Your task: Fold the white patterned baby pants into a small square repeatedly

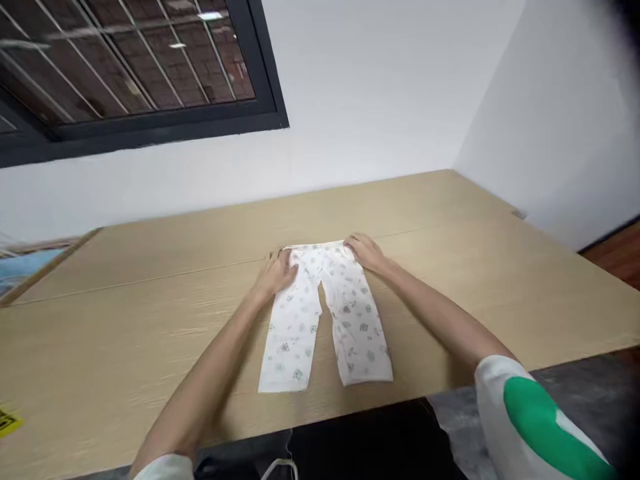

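A pair of small white trousers (pixel 357 320) with a scattered printed pattern lies spread flat on the table (pixel 150 340), its waistband away from me and both legs toward me. The left end of the waistband is in my left hand (pixel 279 270), fingers curled at the edge and thumb over the cloth. At the opposite waistband corner, my right hand (pixel 364 251) grips the fabric with bent fingers. Its fingertips are partly hidden. The two legs are apart, with the tabletop showing between them.
Behind the table rises a white wall (pixel 380 100) with a dark-framed, barred window (pixel 150 127). Something light blue (pixel 35 263) lies past the table's left end. A yellow label (pixel 9 421) is on the near left. The table's front edge runs close to my body.
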`<state>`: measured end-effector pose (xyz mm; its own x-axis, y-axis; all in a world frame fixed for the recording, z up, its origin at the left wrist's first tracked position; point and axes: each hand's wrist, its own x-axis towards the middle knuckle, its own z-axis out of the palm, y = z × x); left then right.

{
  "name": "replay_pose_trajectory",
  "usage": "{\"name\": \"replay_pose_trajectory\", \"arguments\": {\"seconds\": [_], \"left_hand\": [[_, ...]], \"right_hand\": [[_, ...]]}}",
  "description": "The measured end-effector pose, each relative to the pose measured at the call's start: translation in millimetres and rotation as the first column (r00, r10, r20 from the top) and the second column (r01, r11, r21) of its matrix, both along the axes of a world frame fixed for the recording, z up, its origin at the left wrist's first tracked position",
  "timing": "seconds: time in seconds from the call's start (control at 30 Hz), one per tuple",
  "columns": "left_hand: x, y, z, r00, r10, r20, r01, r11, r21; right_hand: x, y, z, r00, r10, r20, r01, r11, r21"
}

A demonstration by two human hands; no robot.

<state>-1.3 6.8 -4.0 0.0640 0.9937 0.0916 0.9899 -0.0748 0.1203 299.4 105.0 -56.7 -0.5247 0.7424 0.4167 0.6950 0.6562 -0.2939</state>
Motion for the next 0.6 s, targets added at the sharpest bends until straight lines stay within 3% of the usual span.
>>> {"name": "replay_pose_trajectory", "arguments": {"seconds": [0.33,0.43,0.53,0.6], "left_hand": [[-21.8,47.1,-31.0,0.994,0.09,0.063,-0.086,0.995,-0.058],[-24.5,46.7,-33.6,0.994,0.085,0.068,-0.083,0.996,-0.019],[-21.3,40.7,-37.0,0.997,-0.004,0.083,0.0,0.999,0.049],[-18.3,36.6,-40.5,0.993,-0.052,0.104,0.051,0.999,0.015]], "right_hand": [[-22.2,62.8,-5.5,0.995,0.045,0.085,-0.042,0.999,-0.035],[-24.6,67.3,-6.7,1.0,0.018,0.023,-0.018,1.0,-0.014],[-26.3,62.0,-6.4,0.999,0.025,-0.043,-0.025,1.0,0.009],[-26.3,56.0,-6.1,0.998,0.064,-0.027,-0.064,0.998,-0.021]]}}
